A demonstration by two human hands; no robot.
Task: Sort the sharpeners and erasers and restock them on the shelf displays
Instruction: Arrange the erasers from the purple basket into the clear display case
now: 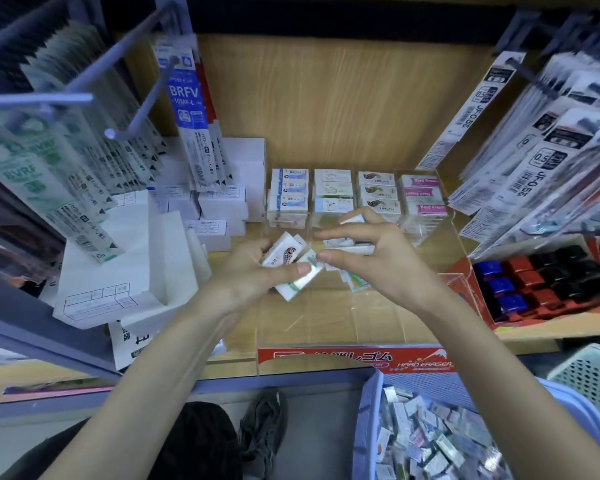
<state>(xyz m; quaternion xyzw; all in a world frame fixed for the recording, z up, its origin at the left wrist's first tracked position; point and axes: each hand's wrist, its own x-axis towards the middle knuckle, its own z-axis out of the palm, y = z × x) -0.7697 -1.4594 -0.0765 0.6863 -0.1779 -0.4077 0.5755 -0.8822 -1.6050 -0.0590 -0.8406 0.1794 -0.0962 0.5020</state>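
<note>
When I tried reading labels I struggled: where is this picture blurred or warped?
Head view: hanging refill packs at right are motion-smeared; the metal hooks upper left are soft; the wide lens bows the shelf edges; stacked erasers and those in the left hand read fairly sharp.

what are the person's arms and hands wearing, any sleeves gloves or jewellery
The left hand and right hand are bare, with no gloves or visible rings. The arms behind them are uncovered to the frame edge: no sleeves, watch or bracelet.
</note>
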